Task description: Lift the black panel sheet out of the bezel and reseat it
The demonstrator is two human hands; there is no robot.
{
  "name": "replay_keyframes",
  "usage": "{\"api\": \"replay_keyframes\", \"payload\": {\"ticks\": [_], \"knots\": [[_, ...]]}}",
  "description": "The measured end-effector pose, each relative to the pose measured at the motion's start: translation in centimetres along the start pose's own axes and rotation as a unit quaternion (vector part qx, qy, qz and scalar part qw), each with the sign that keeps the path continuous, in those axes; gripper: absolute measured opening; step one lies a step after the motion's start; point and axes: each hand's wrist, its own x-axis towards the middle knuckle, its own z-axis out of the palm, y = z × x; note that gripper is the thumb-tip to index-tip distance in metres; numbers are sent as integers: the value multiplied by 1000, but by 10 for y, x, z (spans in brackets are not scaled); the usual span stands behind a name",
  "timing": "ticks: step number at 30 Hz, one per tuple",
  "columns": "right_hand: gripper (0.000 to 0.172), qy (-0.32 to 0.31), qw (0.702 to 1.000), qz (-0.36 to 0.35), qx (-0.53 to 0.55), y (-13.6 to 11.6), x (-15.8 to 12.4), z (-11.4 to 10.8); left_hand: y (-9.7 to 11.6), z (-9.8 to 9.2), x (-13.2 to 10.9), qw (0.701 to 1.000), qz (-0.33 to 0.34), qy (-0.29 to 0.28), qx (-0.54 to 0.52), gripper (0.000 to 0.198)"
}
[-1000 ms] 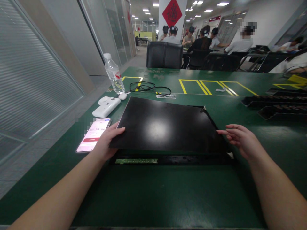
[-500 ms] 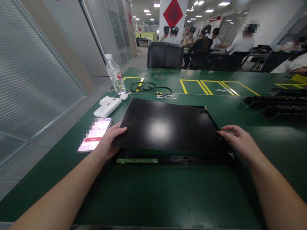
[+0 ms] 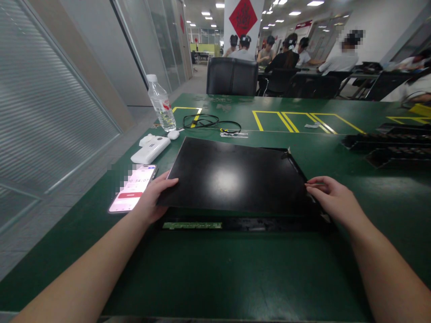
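A glossy black display panel [image 3: 208, 172] lies tilted over a black frame [image 3: 269, 224], whose near strip and right side show. Along that near strip is a narrow green circuit board [image 3: 192, 225]. My left hand [image 3: 156, 195] is closed on the panel's left edge, thumb on top and fingers beneath. At the other end, my right hand [image 3: 328, 193] pinches the frame's right side, close to the panel's edge. Whether its fingertips also touch the panel, I cannot tell. The panel hides most of the frame's inside.
Left of the panel are a lit phone [image 3: 134, 188], a white device [image 3: 151, 150] and a water bottle [image 3: 162, 105]. A black cable [image 3: 212, 121] lies beyond. Dark strip-shaped parts [image 3: 390, 150] lie at right on the green table [image 3: 229, 278]. People sit in the background.
Near the right corner, slightly more of the frame's side shows beside the panel. Both hands keep nearly the same place and hold.
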Motion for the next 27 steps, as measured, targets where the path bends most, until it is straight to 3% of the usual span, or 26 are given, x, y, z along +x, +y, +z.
{"api": "replay_keyframes", "payload": {"ticks": [9,27], "knots": [[31,10,998,-20,-56,1,3,0,1,2,0,999,-13,15,25,43],[31,4,996,6,-85,-12,-2,-3,-3,-2,2,999,-17,21,36,46]]}}
